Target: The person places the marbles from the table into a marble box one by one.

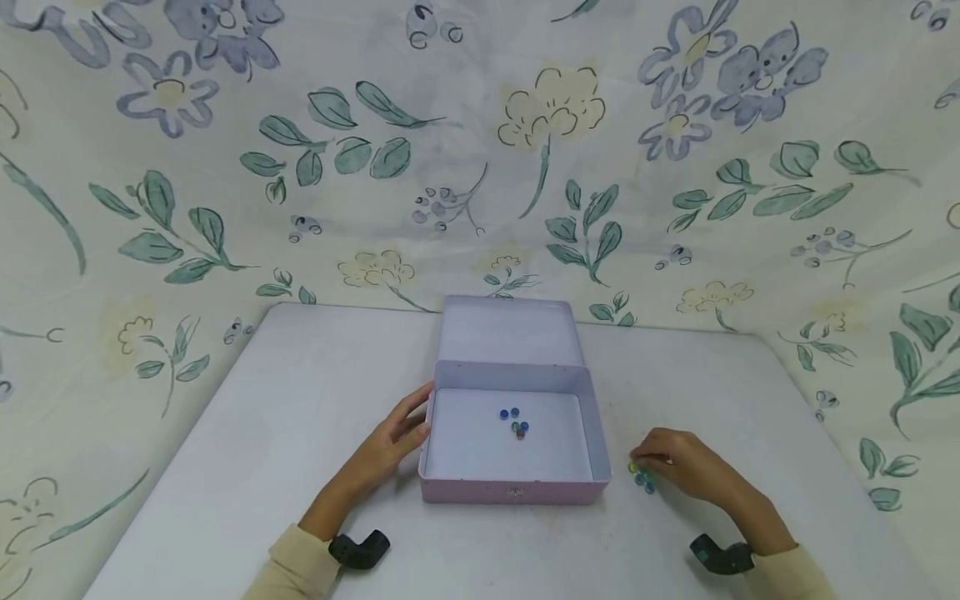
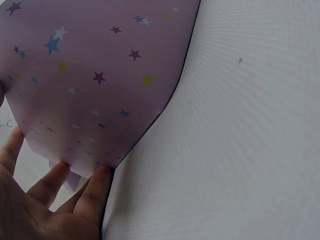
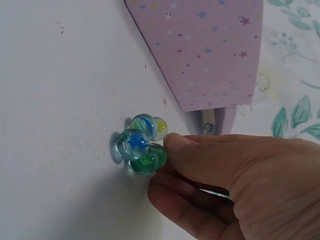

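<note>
A pink metal box [image 1: 514,492] printed with small stars stands open on the table, its lid [image 1: 510,332] tipped back. Several glass marbles [image 1: 515,414] lie on its pale floor. My left hand [image 1: 386,450] rests against the box's left side, with extended fingertips [image 2: 102,175] touching the starred wall. To the right of the box, my right hand [image 1: 686,467] is at a cluster of glass marbles [image 3: 132,144], blue, green and yellow. Its thumb and a curled finger pinch a green marble [image 3: 159,155] at the cluster's edge; the index fingertip is partly hidden.
The white table [image 1: 337,358] extends around the box on both sides. A floral cloth [image 1: 480,167] hangs behind it and at both sides. Dark wrist cameras [image 1: 360,550] sit on both forearms, by the beige sleeves.
</note>
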Available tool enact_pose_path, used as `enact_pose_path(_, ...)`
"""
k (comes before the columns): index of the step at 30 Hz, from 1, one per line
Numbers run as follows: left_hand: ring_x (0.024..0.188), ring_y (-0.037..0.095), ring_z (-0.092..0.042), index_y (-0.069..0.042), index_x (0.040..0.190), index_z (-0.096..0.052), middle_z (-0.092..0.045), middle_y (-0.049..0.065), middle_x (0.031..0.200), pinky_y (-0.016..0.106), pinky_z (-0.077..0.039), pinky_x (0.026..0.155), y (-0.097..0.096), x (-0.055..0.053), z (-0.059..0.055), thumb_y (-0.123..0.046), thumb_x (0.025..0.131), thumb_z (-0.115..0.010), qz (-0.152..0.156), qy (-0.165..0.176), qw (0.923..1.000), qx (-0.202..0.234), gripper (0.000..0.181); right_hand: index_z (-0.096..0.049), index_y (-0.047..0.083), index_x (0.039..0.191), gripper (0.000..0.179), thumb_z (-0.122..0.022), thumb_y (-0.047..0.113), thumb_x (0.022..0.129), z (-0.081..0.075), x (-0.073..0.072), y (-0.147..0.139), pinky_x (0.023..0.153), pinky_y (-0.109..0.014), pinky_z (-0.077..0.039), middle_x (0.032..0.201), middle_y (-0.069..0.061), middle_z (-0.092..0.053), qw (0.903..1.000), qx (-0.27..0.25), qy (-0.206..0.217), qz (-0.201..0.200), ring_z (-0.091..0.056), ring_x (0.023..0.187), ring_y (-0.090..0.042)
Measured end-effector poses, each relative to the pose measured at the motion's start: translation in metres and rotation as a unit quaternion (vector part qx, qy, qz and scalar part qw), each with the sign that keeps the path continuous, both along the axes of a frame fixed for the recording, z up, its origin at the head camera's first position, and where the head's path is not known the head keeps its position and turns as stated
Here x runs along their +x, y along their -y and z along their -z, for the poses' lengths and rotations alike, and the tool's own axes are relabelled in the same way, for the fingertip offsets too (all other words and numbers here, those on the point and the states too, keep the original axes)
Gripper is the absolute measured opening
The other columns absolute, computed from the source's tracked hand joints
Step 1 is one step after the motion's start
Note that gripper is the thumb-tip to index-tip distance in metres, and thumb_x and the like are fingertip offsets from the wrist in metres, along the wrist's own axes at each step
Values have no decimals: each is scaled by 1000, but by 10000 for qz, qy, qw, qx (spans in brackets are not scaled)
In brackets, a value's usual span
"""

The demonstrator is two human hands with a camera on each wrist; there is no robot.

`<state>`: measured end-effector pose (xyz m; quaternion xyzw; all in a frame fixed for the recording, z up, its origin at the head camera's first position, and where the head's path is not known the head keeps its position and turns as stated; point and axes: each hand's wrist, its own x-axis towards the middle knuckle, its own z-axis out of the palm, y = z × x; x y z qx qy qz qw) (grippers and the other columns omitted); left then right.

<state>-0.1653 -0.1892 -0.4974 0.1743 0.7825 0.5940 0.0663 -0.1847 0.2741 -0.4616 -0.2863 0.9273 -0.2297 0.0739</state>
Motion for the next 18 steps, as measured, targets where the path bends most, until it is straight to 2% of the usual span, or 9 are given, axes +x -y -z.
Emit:
enact_pose_path(5,148,50,-26,-27,160,-21,-16,13,168,71,-31,111,0,0,0,-22,106,-48,25,17,10000,59,60,-78,6,98,13,-73,3,86,-1,0,0,68,-19,-55,88,8,-69,10000,65,-50,9,-62,80,0)
enact_pose_path(18,148,50,-25,-28,160,-21,-15,13,168,71,-30,112,0,0,0,-19,106,-46,-42,27,10000,-36,60,-80,6,95,10,-74,5,86,-2,5,-3,67,-19,-55,91,6,-66,9993,-52,-179,-330,-61,81,0)
